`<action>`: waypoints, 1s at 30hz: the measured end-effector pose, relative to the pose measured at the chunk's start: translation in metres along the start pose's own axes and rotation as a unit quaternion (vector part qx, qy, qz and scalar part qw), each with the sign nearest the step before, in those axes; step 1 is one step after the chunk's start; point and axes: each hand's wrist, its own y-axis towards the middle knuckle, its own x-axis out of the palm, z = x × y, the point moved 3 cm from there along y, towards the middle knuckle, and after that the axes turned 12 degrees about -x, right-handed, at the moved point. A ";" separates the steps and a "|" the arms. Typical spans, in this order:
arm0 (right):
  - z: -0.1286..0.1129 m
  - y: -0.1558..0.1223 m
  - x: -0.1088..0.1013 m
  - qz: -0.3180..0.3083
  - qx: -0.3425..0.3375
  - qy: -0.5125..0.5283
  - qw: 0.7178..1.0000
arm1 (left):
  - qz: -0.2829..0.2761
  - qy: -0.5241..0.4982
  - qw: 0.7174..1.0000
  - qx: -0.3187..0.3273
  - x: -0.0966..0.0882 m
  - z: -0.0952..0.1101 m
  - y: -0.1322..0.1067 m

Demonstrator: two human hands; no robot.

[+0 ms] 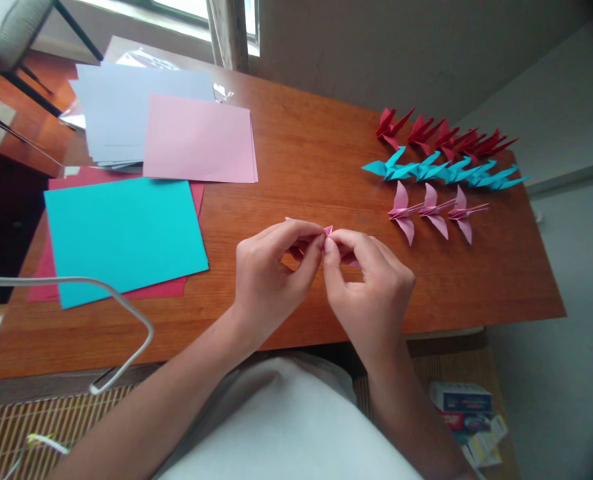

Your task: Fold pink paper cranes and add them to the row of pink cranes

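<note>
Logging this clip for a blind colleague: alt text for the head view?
Left hand and right hand pinch a pink folded paper over a wooden table. Rows of red cranes, teal cranes and pink cranes lie at right.

The wooden table (301, 153) carries a teal sheet (124, 237) over a red sheet (43, 273), pink sheets (199, 139) overlapping pale blue sheets (116, 110), perhaps clear plastic (141, 59) behind, and rows of red cranes (444, 137), teal cranes (446, 172) and pink cranes (436, 213).

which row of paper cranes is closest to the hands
The pink row, three cranes just beyond the right hand, which pinches a pink folded paper with the left hand. The teal row lies behind it, the red row farthest back.
</note>
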 end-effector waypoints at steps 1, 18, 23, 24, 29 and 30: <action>0.000 0.000 0.000 0.002 -0.001 -0.002 1.000 | -0.002 -0.004 1.000 0.001 0.000 0.001 0.000; 0.003 0.001 -0.005 -0.019 -0.034 -0.008 0.999 | -0.027 -0.013 1.000 0.005 -0.001 0.001 0.001; 0.001 0.002 -0.004 -0.021 -0.052 -0.030 0.998 | -0.026 -0.011 1.000 -0.004 -0.001 0.003 0.002; 0.000 0.002 -0.004 -0.023 -0.055 -0.037 0.998 | -0.026 -0.015 1.000 -0.007 -0.001 0.003 0.002; 0.000 0.001 -0.002 -0.030 -0.069 -0.056 0.996 | -0.023 -0.038 0.999 -0.025 -0.003 0.005 0.002; 0.000 0.001 -0.002 -0.031 -0.071 -0.056 0.995 | -0.023 -0.042 0.998 -0.028 -0.003 0.005 0.002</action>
